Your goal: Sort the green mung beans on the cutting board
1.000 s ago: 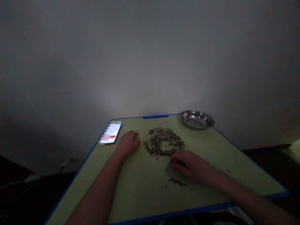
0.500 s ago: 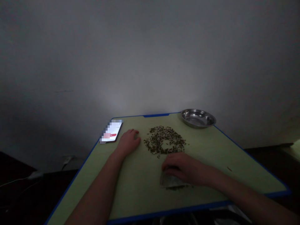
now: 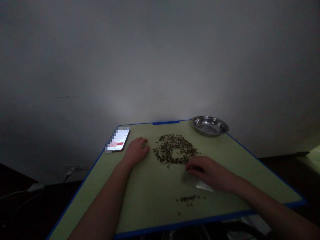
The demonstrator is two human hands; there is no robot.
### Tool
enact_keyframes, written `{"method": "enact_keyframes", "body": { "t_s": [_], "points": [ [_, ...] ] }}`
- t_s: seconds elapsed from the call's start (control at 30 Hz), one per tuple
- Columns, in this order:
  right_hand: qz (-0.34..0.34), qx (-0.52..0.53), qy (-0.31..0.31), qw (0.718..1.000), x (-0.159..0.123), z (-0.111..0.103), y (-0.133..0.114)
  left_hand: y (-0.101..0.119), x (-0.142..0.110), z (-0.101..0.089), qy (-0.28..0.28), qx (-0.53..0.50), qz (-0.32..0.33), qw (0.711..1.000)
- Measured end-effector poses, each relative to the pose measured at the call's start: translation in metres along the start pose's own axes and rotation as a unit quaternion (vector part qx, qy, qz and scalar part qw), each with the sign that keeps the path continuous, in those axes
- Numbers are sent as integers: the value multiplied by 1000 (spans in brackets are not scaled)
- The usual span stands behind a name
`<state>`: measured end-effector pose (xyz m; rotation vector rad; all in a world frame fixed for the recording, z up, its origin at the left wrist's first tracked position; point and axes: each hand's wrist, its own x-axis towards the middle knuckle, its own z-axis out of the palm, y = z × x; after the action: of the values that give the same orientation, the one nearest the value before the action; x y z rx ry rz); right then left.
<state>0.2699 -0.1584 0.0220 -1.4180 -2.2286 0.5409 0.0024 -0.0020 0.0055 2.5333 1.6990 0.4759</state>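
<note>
My left hand (image 3: 137, 150) lies on the light green tabletop with its fingers loosely stretched out and holds nothing. To its right is a spread of small dark seeds or beans (image 3: 163, 153), with a bare patch inside the spread. My right hand (image 3: 206, 171) is at the near right edge of this spread, fingers closed on a clear plastic container (image 3: 196, 183), which looks tilted. The hand covers part of the container, and I cannot make out its full shape. A small line of the same seeds (image 3: 188, 199) lies nearer the table's front edge.
A phone (image 3: 120, 140) with a lit screen lies at the left table edge. A shiny metal bowl (image 3: 210, 128) stands at the back right corner. The table has a blue rim (image 3: 166, 122) and backs onto a grey wall (image 3: 160, 66). Cables and a plug (image 3: 70, 171) are at lower left.
My right hand has moved right and slightly away from me with the clear plastic container, uncovering the small line of seeds. My left hand has stayed in place.
</note>
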Motion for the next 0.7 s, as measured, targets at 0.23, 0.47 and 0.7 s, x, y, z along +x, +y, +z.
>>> {"method": "enact_keyframes", "body": {
  "t_s": [0.23, 0.47, 0.7],
  "points": [
    [64, -8, 26, 998, -32, 3, 7, 1, 1, 1, 1, 2, 1, 1000],
    [58, -11, 11, 998, -25, 17, -4, 1, 0, 0, -5, 11, 3, 1000],
    [6, -14, -4, 1000, -4, 26, -20, -3, 2, 3, -3, 1, 13, 1000]
  ]
}}
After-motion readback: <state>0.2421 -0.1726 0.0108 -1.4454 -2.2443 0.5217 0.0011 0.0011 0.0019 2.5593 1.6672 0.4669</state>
